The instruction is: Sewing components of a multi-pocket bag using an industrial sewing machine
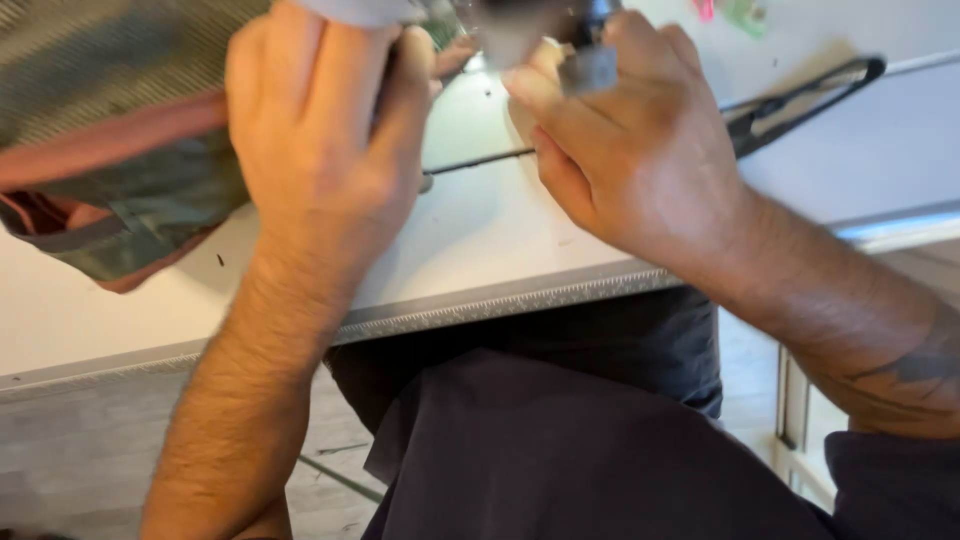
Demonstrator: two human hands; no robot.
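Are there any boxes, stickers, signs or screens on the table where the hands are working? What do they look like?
No boxes, signs or screens show.
Small pink scrap: top edge of the white table, far side; blurred, maybe a sticker or tag.
Small green scrap: right beside the pink one; blurred, the same doubt.
Printed ruler strip: runs along the table's near edge, thin and grey.
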